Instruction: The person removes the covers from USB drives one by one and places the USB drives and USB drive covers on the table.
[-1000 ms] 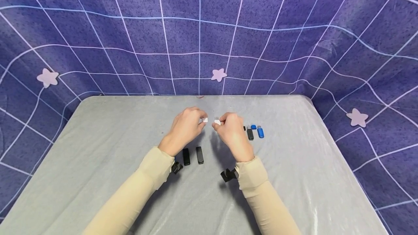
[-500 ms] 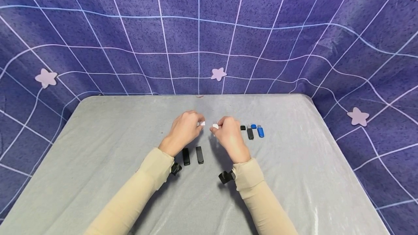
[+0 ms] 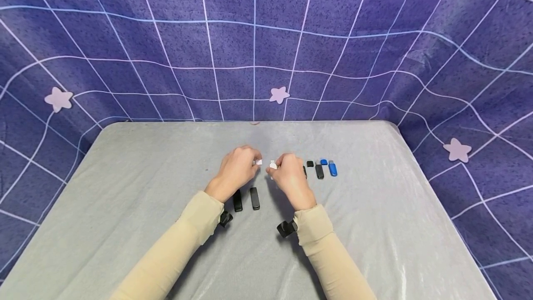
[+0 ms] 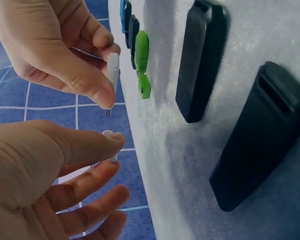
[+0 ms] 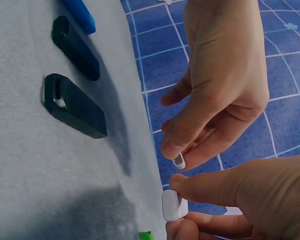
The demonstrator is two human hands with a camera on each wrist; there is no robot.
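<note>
My left hand [image 3: 238, 168] pinches a small white cap [image 3: 259, 162] between thumb and fingers. Facing it, my right hand [image 3: 290, 175] grips a white USB stick [image 3: 272, 164], its metal plug bare and pointing away from me in the head view. The left wrist view shows the plug [image 4: 108, 112] directed at the cap [image 4: 113, 159], with a small gap between them. Both pieces are held above the table. Fingers cover much of the cap and the stick's body [image 5: 171, 205].
Two black USB sticks [image 3: 255, 198] lie nearer me on the grey cloth [image 3: 145, 165]. To the right are a black stick [image 3: 319, 171] with its cap [image 3: 310, 164] and a blue stick [image 3: 332, 168] with its cap [image 3: 324, 162]. A green stick [image 4: 141, 52] and green cap [image 4: 145, 87] lie beyond.
Both hands have come slightly lower in the head view, and the right hand has shifted left, uncovering the black cap. The white cap and stick stay apart.
</note>
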